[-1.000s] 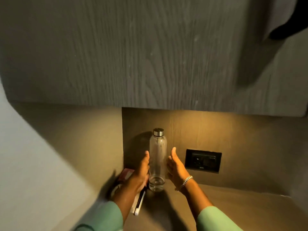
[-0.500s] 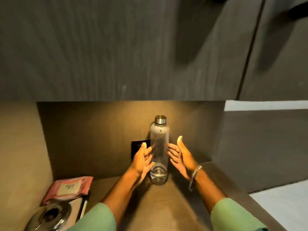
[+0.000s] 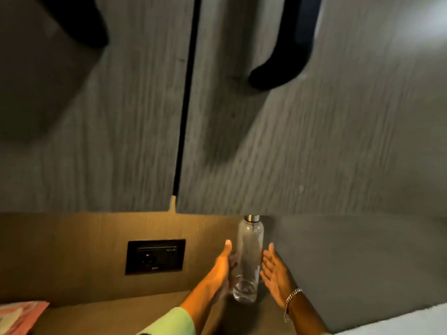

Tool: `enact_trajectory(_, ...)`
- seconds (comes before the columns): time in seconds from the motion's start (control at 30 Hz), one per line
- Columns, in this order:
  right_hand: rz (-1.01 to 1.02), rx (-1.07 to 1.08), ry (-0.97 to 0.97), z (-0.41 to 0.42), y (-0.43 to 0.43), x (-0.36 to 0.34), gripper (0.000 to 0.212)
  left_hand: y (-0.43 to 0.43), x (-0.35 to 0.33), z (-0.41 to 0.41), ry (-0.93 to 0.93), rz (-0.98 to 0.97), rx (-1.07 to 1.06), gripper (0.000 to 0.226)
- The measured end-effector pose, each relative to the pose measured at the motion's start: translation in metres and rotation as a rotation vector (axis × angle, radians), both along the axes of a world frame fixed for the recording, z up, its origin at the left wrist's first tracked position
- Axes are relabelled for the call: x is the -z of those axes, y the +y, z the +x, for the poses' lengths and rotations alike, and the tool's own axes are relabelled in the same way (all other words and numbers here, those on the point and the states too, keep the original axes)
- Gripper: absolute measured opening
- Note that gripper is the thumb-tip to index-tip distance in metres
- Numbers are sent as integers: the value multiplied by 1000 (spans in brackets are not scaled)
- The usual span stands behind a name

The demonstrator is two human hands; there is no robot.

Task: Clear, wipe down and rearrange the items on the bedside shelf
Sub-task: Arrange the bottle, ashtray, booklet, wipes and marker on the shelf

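A clear bottle (image 3: 249, 252) with a metal cap stands upright on the brown bedside shelf (image 3: 135, 315), close to the shelf's right wall; a little water sits in its base. My left hand (image 3: 221, 268) is flat against the bottle's left side, thumb up and fingers spread. To the bottle's right, my right hand (image 3: 273, 274), with a bracelet at the wrist, is held with the palm facing the bottle and a small gap between them. Neither hand wraps around the bottle. A pink packet (image 3: 19, 315) lies at the shelf's left end, cut off by the frame.
A black wall socket (image 3: 154, 257) sits in the lit back panel left of the bottle. Grey cabinet doors (image 3: 302, 146) with a black handle (image 3: 278, 68) hang low over the shelf, just above the bottle cap. A white surface (image 3: 399, 322) shows at the bottom right.
The bottle now stands well right of the socket, near the right wall; it was left of the socket before. Both hands stayed beside it. The view swung right and the metal dish left the frame.
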State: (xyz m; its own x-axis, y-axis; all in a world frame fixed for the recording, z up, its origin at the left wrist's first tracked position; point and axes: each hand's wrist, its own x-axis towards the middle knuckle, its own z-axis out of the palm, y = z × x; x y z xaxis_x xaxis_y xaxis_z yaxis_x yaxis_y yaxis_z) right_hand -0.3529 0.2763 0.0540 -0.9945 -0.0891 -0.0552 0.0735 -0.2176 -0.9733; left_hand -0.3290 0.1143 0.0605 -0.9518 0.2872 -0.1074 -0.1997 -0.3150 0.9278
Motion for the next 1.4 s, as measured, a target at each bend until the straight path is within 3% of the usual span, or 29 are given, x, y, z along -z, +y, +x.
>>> enact_trajectory(0.2,-38,81,11,4,2,21,55,-10,-3,10,94,-201,52,68)
enact_trajectory(0.27,74,279,63,11,-11,39,42,-24,-3,18,97,-241,-39,63)
enact_trajectory(0.37,163,453,93,27,-56,78,50,-65,7,38,161,-314,-285,43)
enact_trajectory(0.43,221,346,87,45,-104,103,49,-112,21,60,223,-407,-484,33)
enact_trajectory(0.53,265,52,-16,82,-173,118,26,-188,39,100,215,-543,-793,23)
enact_trajectory(0.63,339,-210,-38,106,-244,103,17,-256,46,155,111,-571,-1178,17)
enact_trajectory(0.77,187,-514,-36,138,-337,69,16,-314,55,224,-120,-674,-1491,23)
enact_trajectory(0.83,240,-632,11,151,-380,56,15,-328,61,247,-245,-743,-1511,24)
enact_trajectory(0.97,661,-713,158,153,-448,55,29,-336,63,260,-414,-918,-1271,34)
enact_trajectory(1.03,903,-723,283,154,-464,59,34,-335,61,258,-442,-905,-1226,34)
enact_trajectory(1.1,991,-727,315,156,-469,62,36,-337,61,256,-454,-878,-1228,30)
enact_trajectory(1.17,1021,-698,301,157,-467,63,35,-341,62,256,-488,-810,-1240,31)
enact_trajectory(1.3,902,-622,227,152,-454,65,36,-351,68,254,-506,-450,-1302,34)
enact_trajectory(1.4,797,-495,189,147,-433,67,32,-343,68,247,-538,-408,-1311,33)
